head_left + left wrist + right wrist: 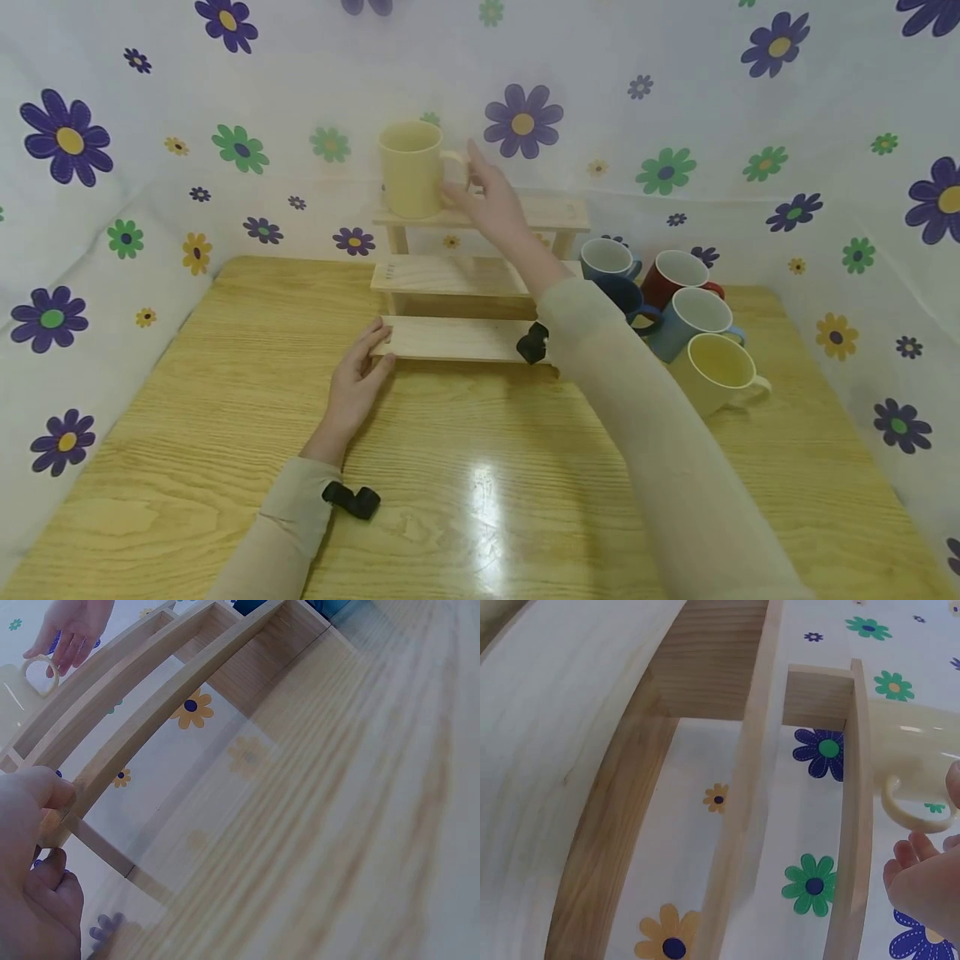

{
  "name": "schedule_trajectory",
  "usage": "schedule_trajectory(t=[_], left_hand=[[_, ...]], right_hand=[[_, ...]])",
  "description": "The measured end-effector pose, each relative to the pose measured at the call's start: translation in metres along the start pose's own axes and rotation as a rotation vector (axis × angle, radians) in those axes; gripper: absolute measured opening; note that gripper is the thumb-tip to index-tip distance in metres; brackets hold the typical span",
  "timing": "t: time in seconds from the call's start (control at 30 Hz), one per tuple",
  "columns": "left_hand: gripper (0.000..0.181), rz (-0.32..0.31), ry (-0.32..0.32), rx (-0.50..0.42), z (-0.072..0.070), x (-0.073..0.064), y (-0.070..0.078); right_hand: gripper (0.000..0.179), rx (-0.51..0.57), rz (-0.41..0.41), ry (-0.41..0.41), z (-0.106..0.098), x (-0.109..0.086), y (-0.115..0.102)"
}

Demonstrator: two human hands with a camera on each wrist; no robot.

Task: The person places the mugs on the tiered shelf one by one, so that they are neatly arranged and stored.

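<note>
A pale yellow mug stands upright at the left end of the top tier of a three-tier wooden shelf. Beside its handle is my right hand, thumb and fingers spread around the handle and not closed on it. In the left wrist view the same hand shows its fingers hanging loosely by the handle. My left hand grips the left end of the lowest tier, with the thumb on one side and fingers on the other.
Right of the shelf several mugs stand close together: a red mug, a dark blue mug, lighter blue mugs and another yellow mug. The wooden table meets a flowered cloth behind and at the sides.
</note>
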State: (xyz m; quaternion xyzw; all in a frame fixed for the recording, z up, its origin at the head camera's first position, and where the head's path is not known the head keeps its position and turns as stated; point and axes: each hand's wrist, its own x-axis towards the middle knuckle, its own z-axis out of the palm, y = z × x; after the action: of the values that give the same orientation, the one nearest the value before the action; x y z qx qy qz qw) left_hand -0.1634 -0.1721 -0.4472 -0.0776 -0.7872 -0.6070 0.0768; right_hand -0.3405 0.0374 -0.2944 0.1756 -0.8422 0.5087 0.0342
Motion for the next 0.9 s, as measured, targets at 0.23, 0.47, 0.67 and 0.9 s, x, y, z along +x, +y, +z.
schedule_trajectory(t=[0.23,0.47,0.67,0.9], left_hand=[[0.045,-0.008,-0.006,-0.004,0.0,-0.001,0.002],[0.045,-0.029,-0.007,-0.003,0.001,-0.002,0.003],[0.045,-0.016,-0.003,-0.02,0.0,0.001,-0.004],[0.045,-0.019,0.012,0.005,0.0,0.007,-0.031]], right_hand=[[0.077,-0.125,-0.046,-0.013,-0.01,-0.016,0.012],[0.075,-0.316,-0.177,-0.046,-0.022,-0.035,0.019],[0.073,-0.438,-0.202,-0.048,-0.028,-0.054,0.022],[0.071,-0.606,-0.259,-0.05,-0.031,-0.082,0.031]])
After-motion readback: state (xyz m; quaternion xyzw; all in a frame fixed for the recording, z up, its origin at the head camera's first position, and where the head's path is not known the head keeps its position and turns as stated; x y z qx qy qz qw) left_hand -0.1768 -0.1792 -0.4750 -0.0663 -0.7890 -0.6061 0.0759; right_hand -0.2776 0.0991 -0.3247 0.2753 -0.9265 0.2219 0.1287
